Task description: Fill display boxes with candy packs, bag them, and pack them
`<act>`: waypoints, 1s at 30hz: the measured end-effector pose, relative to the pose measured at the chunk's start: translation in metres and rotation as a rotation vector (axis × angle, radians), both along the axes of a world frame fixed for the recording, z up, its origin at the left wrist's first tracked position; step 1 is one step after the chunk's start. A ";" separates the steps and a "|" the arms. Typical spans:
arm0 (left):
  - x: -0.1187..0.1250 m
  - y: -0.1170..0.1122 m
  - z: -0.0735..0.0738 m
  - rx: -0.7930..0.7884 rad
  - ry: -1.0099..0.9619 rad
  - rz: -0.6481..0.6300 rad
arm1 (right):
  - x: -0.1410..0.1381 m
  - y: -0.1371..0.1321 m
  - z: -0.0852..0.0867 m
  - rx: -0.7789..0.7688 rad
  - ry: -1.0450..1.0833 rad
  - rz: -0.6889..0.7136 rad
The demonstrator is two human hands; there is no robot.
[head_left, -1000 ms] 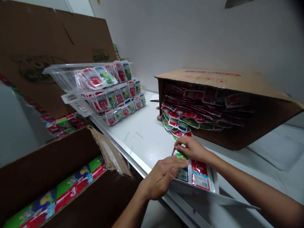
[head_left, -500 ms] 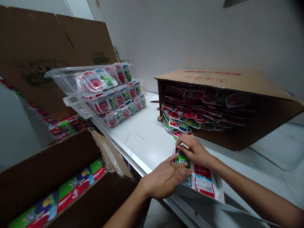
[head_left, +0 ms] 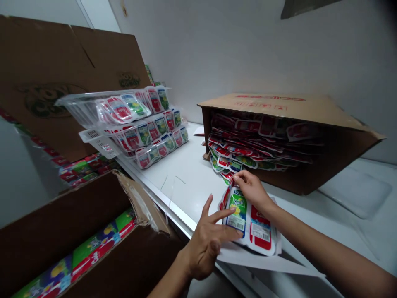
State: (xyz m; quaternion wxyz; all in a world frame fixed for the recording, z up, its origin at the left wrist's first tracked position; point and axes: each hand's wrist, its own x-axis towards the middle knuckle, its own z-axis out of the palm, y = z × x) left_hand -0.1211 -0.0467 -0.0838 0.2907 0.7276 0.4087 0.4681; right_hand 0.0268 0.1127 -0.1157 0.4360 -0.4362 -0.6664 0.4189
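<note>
A flat packet [head_left: 260,228] printed with a green Sprite can and a red Cola can lies near the front edge of the table. My right hand [head_left: 253,191] pinches its top edge between thumb and fingers. Fingers spread, my left hand [head_left: 204,240] reaches over the lower left of this packet, fingertips at the Sprite picture. Under it is a white sheet [head_left: 269,264] that juts past the table edge. Red edges of another packet show at its upper left.
An open carton [head_left: 288,101] on its side, filled with similar packets, stands behind my right hand. Stacked clear trays [head_left: 144,140] of packets are at the back left of the white table [head_left: 186,182]. A cardboard box [head_left: 93,256] of printed packs is at lower left.
My left hand has drawn back to the left and its fingers have spread, uncovering the Sprite picture. The right hand now pinches the packet's top edge, and the packet's top is lifted slightly.
</note>
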 end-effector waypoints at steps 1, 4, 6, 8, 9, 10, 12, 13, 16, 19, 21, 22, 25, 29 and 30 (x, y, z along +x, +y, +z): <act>0.003 -0.003 -0.006 0.013 -0.067 0.061 | -0.001 0.003 -0.003 -0.012 0.016 -0.023; 0.006 -0.012 -0.018 0.048 -0.087 0.082 | -0.003 0.010 -0.005 -0.030 0.085 -0.069; 0.004 -0.014 -0.022 0.067 0.019 0.020 | -0.002 0.012 0.003 -0.017 0.137 -0.093; 0.002 -0.015 -0.024 0.075 0.107 0.000 | 0.004 0.011 0.019 0.088 0.158 -0.174; 0.001 -0.014 -0.025 0.078 0.134 0.002 | 0.009 0.011 0.029 0.189 0.136 -0.238; 0.001 -0.014 -0.026 0.079 0.157 0.007 | 0.016 0.010 0.040 0.322 0.083 -0.309; 0.001 -0.013 -0.026 0.082 0.191 0.011 | 0.032 0.008 0.061 0.632 -0.103 -0.442; 0.002 -0.012 -0.027 0.084 0.200 0.013 | 0.041 0.005 0.070 0.765 -0.214 -0.485; 0.005 -0.011 -0.029 0.106 0.187 0.025 | 0.059 -0.009 0.086 0.973 -0.505 -0.452; 0.007 -0.010 -0.033 0.142 0.150 0.032 | 0.062 -0.033 0.087 0.860 -0.689 0.054; 0.008 -0.009 -0.036 0.198 0.120 0.025 | 0.060 -0.049 0.083 0.647 -0.754 0.501; 0.008 -0.008 -0.038 0.225 0.105 0.020 | 0.059 -0.055 0.081 0.531 -0.759 0.666; 0.009 -0.007 -0.038 0.243 0.079 0.008 | 0.060 -0.061 0.077 0.272 -0.681 0.894; 0.008 -0.006 -0.036 0.240 0.076 0.015 | 0.068 -0.042 0.066 0.372 -0.617 0.733; 0.008 -0.006 -0.036 0.244 0.078 0.019 | 0.070 -0.036 0.061 0.445 -0.663 0.696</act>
